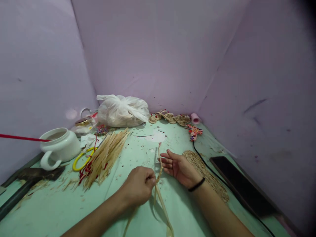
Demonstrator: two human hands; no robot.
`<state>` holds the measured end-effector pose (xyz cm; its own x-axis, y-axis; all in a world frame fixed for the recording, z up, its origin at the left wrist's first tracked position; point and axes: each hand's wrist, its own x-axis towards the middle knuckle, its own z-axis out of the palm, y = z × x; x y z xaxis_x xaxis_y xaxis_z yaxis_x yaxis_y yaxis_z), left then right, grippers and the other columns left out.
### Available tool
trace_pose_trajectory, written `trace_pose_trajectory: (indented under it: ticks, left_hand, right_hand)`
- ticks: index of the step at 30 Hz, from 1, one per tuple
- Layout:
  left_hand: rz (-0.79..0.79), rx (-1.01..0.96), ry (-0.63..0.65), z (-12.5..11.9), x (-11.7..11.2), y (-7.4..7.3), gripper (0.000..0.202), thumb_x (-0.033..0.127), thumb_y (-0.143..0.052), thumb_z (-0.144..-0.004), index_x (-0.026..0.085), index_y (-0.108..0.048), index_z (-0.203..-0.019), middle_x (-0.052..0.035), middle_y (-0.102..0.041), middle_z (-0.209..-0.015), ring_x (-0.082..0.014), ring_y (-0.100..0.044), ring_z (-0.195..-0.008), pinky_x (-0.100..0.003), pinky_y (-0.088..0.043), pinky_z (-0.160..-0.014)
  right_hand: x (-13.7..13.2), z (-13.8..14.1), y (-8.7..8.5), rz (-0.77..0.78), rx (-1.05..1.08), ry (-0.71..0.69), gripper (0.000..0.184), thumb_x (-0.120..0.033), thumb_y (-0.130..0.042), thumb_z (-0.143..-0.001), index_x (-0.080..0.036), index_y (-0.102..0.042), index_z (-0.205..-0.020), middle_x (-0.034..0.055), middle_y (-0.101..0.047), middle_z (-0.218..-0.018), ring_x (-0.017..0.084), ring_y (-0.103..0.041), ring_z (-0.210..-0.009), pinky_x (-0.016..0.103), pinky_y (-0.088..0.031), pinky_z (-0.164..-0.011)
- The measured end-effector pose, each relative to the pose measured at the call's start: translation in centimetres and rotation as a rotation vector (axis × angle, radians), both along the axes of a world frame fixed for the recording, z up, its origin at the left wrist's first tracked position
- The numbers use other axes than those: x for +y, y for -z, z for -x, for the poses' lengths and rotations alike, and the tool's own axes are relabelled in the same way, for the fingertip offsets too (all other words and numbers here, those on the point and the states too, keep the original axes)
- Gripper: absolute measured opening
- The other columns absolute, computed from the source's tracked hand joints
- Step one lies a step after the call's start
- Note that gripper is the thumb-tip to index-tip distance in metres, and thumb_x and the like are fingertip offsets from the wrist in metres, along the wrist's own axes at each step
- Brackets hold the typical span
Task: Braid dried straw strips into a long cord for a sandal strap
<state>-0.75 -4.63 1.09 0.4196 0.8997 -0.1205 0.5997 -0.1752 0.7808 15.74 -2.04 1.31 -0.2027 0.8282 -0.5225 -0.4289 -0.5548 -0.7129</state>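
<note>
A thin braid of straw-coloured strips (159,164) rises from my left hand, its red-tipped end pointing to the back of the table. My left hand (140,184) is closed in a pinch on the braid's lower part. Below that pinch, loose strips (163,204) hang toward the front edge. My right hand (176,166), with a black band on its wrist, has its fingers apart beside the braid on the right. Its fingertips lie close to the braid; whether they touch it I cannot tell. Behind the right wrist is a woven oval straw sole (209,172).
Left stand a white pot (60,144), a hammer (32,179), yellow-handled scissors (85,161) and a bundle of straw strips (108,156). At the back are a plastic bag (122,112), small woven sandals (170,118) and a pink spool (195,118). Right are a corded glue gun (194,131) and a dark phone-like slab (242,186).
</note>
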Motion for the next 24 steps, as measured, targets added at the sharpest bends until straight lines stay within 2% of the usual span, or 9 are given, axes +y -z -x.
trace_pose_trajectory:
  ticks: [2,5,9,13,17,24]
  left_hand:
    - [0.026,0.006,0.037,-0.2,-0.3,-0.1,0.015,0.019,-0.04,-0.066,0.017,-0.038,-0.051,0.0037,-0.034,-0.049,-0.0088,-0.032,-0.052,-0.022,-0.02,-0.048]
    - [0.053,-0.009,0.082,-0.2,-0.3,0.0,0.015,0.019,-0.04,-0.067,0.017,-0.037,-0.052,0.0039,-0.033,-0.051,-0.0088,-0.032,-0.053,-0.021,-0.021,-0.049]
    - [0.045,-0.055,0.131,0.1,0.0,0.1,0.019,0.023,-0.04,-0.07,0.017,-0.034,-0.053,0.0044,-0.03,-0.052,-0.0084,-0.029,-0.054,-0.021,-0.021,-0.049]
    - [0.039,-0.063,0.26,0.3,-0.1,0.0,0.02,0.025,-0.04,-0.073,0.017,-0.035,-0.055,0.0045,-0.029,-0.054,-0.0084,-0.028,-0.055,-0.021,-0.022,-0.051]
    - [0.083,-0.058,0.419,0.1,-0.5,0.3,0.021,0.027,-0.04,-0.074,0.017,-0.035,-0.056,0.0044,-0.027,-0.054,-0.0082,-0.027,-0.055,-0.022,-0.02,-0.05]
    - [0.077,-0.151,0.406,-0.7,-1.8,0.5,0.029,0.036,-0.039,-0.075,0.017,-0.031,-0.054,0.0041,-0.024,-0.054,-0.0082,-0.026,-0.054,-0.022,-0.02,-0.05]
  right_hand:
    - [0.4,-0.4,0.1,0.005,0.04,-0.014,0.017,-0.026,-0.051,-0.08,-0.01,-0.058,-0.079,0.0033,-0.062,-0.063,0.007,-0.055,-0.048,0.018,-0.046,-0.046]
    - [0.8,-0.9,0.3,-0.039,0.022,0.039,0.018,-0.024,-0.048,-0.082,-0.011,-0.058,-0.078,-0.0005,-0.056,-0.054,0.006,-0.05,-0.041,0.016,-0.044,-0.042]
    - [1.3,-1.3,0.5,-0.176,-0.119,0.149,0.027,-0.028,-0.043,-0.084,-0.01,-0.058,-0.071,-0.0016,-0.053,-0.051,0.005,-0.046,-0.037,0.016,-0.043,-0.038]
    - [1.8,-1.1,1.1,-0.251,-0.322,0.185,0.041,-0.036,-0.036,-0.085,-0.012,-0.053,-0.057,-0.0033,-0.045,-0.039,0.004,-0.038,-0.028,0.014,-0.028,-0.027]
    - [2.2,-0.2,1.4,-0.24,-0.473,0.298,0.041,-0.037,-0.037,-0.083,-0.016,-0.044,-0.049,-0.0072,-0.032,-0.027,0.004,-0.026,-0.02,0.015,-0.015,-0.024]
    - [2.4,0.6,1.3,-0.158,-0.331,0.333,0.039,-0.035,-0.037,-0.082,-0.018,-0.038,-0.047,-0.0088,-0.027,-0.025,0.003,-0.018,-0.02,0.017,-0.011,-0.025]
